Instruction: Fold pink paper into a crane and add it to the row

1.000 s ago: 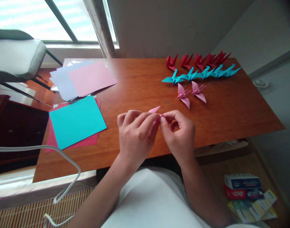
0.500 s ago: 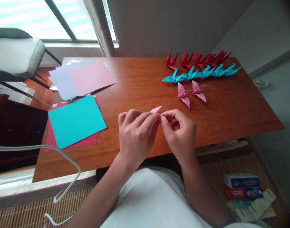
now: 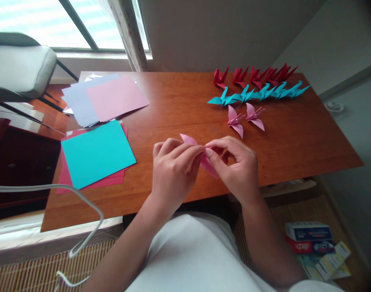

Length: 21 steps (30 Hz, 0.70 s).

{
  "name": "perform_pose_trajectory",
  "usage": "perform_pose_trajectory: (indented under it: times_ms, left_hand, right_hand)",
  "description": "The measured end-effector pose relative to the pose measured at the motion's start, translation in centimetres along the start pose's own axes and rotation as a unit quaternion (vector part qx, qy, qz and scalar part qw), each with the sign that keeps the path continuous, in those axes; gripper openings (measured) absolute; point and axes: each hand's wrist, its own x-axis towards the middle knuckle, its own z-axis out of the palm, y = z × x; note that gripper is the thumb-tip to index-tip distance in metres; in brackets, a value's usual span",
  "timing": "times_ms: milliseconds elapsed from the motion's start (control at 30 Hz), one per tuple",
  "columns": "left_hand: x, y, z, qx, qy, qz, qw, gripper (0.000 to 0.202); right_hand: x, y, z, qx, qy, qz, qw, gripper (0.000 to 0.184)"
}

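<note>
A pink origami crane is held between my two hands above the near part of the table. My left hand pinches its body, and one pink wing sticks out past the knuckles while the other points down toward me. Thumb and forefinger of my right hand are closed on a narrow end of the same folded paper; most of that end is hidden. Beyond my hands stand two finished-looking pink cranes. Behind them are a row of blue cranes and a row of red cranes.
On the table, at the left, lie a blue sheet over red sheets, and a pink sheet over pale ones. A white cable loops at the lower left. Boxes sit on the floor at right.
The pink crane has turned in my fingers, so its wings now show at the upper left and lower right. My right hand has shifted slightly right.
</note>
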Motion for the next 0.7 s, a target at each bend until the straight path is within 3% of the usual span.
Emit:
perform_pose_trajectory:
  times_ms: [233, 533, 700]
  left_hand:
    - [0.0, -0.2, -0.2, -0.073, -0.043, -0.040, 0.996, 0.007]
    - [0.1, -0.7, -1.0, -0.218, -0.075, -0.074, 0.970, 0.012]
    - [-0.1, -0.9, -1.3, -0.235, -0.079, -0.094, 0.964, 0.010]
  right_hand:
    - [0.0, 0.3, -0.5, -0.053, 0.060, -0.021, 0.997, 0.003]
    - [1.0, 1.0, -1.5, 0.145, -0.057, 0.028, 0.987, 0.004]
    - [1.0, 0.9, -1.4, 0.189, -0.083, 0.043, 0.978, 0.004]
